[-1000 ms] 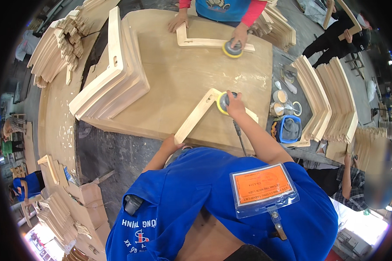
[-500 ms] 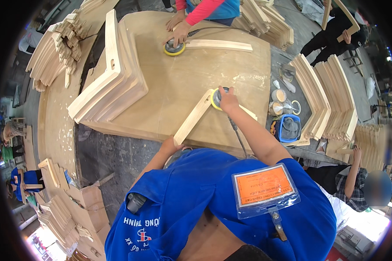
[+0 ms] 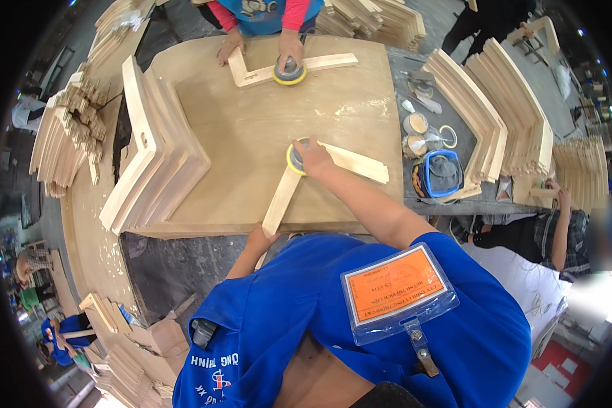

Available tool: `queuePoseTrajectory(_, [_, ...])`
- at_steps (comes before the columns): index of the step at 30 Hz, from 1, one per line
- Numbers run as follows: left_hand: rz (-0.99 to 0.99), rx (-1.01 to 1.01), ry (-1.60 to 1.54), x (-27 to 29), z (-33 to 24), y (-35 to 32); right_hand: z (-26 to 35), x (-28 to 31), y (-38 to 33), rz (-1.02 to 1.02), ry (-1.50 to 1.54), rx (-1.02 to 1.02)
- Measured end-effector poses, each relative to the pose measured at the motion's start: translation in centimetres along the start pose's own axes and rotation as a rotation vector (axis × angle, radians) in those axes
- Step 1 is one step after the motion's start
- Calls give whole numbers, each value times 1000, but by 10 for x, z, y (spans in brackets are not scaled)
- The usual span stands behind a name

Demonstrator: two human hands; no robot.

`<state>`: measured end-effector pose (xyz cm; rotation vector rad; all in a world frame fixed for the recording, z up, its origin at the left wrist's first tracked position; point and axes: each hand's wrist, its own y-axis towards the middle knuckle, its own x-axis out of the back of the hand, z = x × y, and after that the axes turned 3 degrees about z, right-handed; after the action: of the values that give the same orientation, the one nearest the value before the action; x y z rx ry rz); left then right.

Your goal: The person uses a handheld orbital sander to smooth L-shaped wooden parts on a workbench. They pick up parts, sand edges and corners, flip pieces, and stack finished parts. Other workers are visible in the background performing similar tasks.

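Note:
My right hand (image 3: 314, 162) is closed over the top of a round sander (image 3: 297, 158) with a yellow rim and dark body. The sander rests on the corner of an angled pale wooden piece (image 3: 281, 202) lying on the brown-topped table. One arm of the piece slants toward me, and the other runs off to the right beyond my hand. At the near end, by the table's front edge, my left hand (image 3: 260, 241) grips the wood; some of its fingers are hidden. My right forearm passes above the table's front edge.
Across the table (image 3: 251, 136), a co-worker's hand (image 3: 291, 47) presses another sander (image 3: 290, 71) on a similar piece (image 3: 330, 62). Angled wooden pieces (image 3: 163, 149) are stacked at left, with more stacks (image 3: 472, 119) at right. A blue-rimmed bucket (image 3: 443, 175) and several tubs stand right of the table.
My view has shifted and turned slightly. More of the right arm of my wooden piece shows now. The co-worker's sander has moved along their piece, whose corner and second arm are now visible.

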<state>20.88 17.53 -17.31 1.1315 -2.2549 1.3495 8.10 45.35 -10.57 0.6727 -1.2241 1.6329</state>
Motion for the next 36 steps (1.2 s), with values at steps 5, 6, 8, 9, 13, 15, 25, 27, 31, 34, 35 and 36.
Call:
queuePoseTrajectory(5, [-29,-5,-17,-3,3,1,-36,6,-12,-96,49,-84])
queuePoseTrajectory(6, [-39,-25,-17,-3,4,1,-49,8,-17,-85,64,-108])
queuePoseTrajectory(8, [-47,-31,-7,-2,3,1,-70,11,-30,-85,80,-131])
queuePoseTrajectory(9, [-38,-43,0,-2,3,1,-79,10,-38,-96,81,-128])
queuePoseTrajectory(13, [-39,-46,14,0,3,0,-99,8,-69,-127,49,-168])
queuePoseTrajectory(15, [-41,-38,11,-1,4,1,-107,7,-83,-111,55,-194])
queuePoseTrajectory(25, [-22,-10,40,0,1,2,-116,10,-82,-175,103,-258])
queuePoseTrajectory(27, [-18,-8,46,3,-3,0,-97,9,-66,-139,129,-230])
queuePoseTrajectory(31, [12,-15,53,8,-10,-2,-56,4,-48,-114,97,-126])
queuePoseTrajectory(34, [30,-2,83,9,-10,-2,-46,4,-44,-88,98,-141])
queuePoseTrajectory(35, [30,4,90,9,-9,-2,-50,5,-45,-99,98,-138])
queuePoseTrajectory(36, [27,-9,74,9,-8,-1,-57,6,-46,-108,118,-175])
